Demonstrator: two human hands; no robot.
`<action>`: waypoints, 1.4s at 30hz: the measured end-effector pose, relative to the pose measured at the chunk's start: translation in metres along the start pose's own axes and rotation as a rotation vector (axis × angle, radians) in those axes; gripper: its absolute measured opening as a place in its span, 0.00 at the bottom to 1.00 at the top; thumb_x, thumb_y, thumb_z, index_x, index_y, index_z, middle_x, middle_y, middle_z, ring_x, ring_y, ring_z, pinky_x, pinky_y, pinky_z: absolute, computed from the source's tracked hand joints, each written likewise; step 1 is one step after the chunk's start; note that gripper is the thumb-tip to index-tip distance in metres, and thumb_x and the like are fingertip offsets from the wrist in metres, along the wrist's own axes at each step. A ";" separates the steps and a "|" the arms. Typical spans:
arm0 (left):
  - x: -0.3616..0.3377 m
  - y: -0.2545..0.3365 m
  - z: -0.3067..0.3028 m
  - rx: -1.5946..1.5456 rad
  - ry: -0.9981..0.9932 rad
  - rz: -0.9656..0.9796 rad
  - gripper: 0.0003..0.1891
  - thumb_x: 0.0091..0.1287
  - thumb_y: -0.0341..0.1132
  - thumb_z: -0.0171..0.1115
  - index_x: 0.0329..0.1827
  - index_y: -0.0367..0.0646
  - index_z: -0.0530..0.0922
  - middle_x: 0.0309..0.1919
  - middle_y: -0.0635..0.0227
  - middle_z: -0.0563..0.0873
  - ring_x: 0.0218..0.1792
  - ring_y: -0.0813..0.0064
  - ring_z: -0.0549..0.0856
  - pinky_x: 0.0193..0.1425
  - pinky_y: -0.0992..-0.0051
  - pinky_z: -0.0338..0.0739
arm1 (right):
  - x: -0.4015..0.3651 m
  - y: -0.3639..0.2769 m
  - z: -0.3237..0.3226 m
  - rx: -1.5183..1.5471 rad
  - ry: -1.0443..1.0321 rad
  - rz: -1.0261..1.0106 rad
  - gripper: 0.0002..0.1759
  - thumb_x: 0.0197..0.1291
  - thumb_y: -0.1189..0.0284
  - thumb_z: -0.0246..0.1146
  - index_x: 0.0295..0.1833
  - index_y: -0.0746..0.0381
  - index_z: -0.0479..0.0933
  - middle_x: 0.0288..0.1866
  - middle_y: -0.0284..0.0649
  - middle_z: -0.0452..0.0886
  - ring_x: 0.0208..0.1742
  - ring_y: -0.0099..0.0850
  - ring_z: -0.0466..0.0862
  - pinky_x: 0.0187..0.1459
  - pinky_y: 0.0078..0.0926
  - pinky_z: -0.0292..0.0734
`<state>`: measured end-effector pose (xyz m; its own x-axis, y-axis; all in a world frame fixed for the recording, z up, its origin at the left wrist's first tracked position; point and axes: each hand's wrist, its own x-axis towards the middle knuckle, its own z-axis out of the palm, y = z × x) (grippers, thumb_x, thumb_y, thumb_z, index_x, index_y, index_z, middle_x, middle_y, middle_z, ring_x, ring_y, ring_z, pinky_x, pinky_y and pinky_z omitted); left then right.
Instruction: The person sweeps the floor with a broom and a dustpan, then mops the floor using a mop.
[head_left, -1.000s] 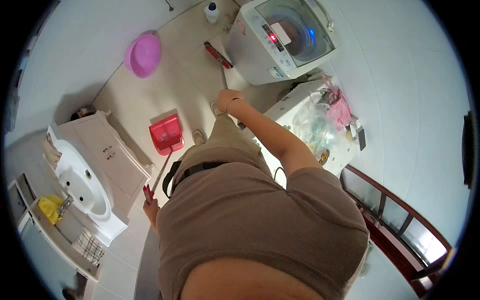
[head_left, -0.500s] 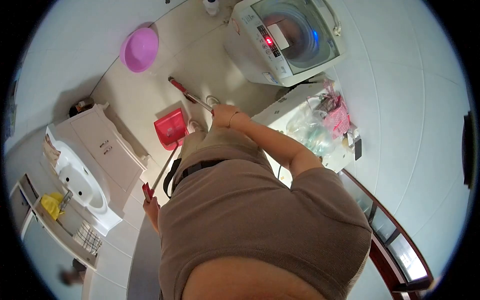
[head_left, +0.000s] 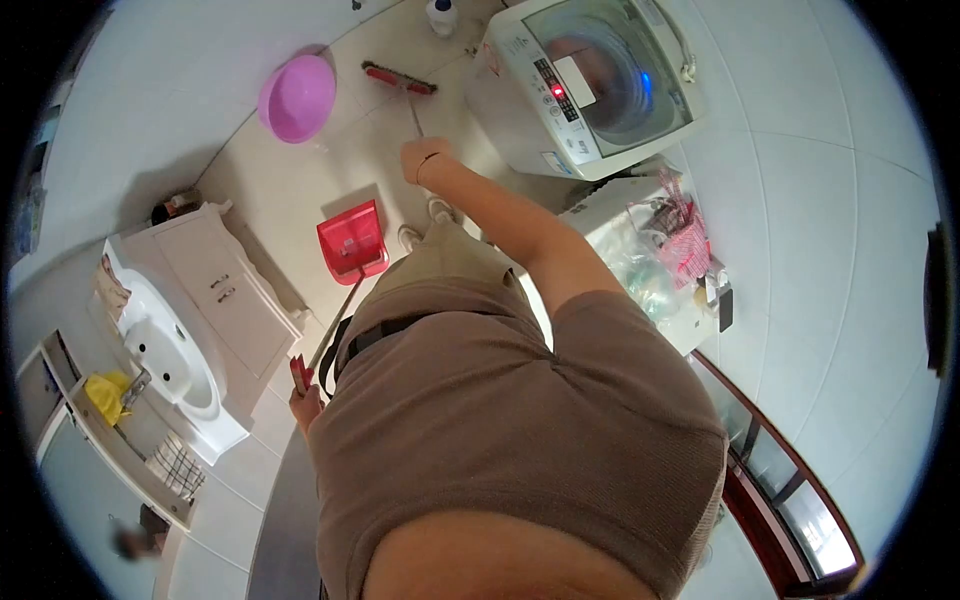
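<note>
Broom in the right hand, dustpan in the left, on a pale tiled floor

The washing machine stands at the upper right, a red light lit on its control panel and a blue glow under its clear lid. Its panel print and the blue-and-white label on its front are too small to read; no brand can be made out. A pale cabinet is at the left, with a white sink beside it. Below the washing machine in the view, a white table bears clear plastic bags and a pink checked bag.

The purple basin sits on the floor near the wall. The red dustpan lies between the cabinet and the person's feet, its long handle running back to the left hand, whose fingers are closed around the red end. The broom has its red head on the floor between basin and washing machine, bristles along the far edge; the right hand is clenched round its handle. A white bottle with a dark blue cap stands beyond the broom head; any writing on it is unreadable.
</note>
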<state>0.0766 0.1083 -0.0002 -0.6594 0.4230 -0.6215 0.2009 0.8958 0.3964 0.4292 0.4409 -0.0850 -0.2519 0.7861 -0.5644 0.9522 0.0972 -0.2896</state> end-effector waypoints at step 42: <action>-0.035 0.041 0.010 -0.260 0.170 -0.326 0.10 0.52 0.29 0.55 0.37 0.36 0.78 0.13 0.77 0.69 0.09 0.86 0.66 0.12 0.80 0.58 | 0.203 0.012 -0.109 -0.496 -0.103 -0.134 0.13 0.51 0.72 0.55 0.40 0.65 0.80 0.44 0.53 0.80 0.45 0.47 0.82 0.44 0.38 0.77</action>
<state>0.1152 0.1311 0.0310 -0.7721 0.0765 -0.6309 -0.2114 0.9053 0.3684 0.4088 0.6688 -0.1187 -0.3691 0.6849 -0.6282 0.8714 0.4900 0.0223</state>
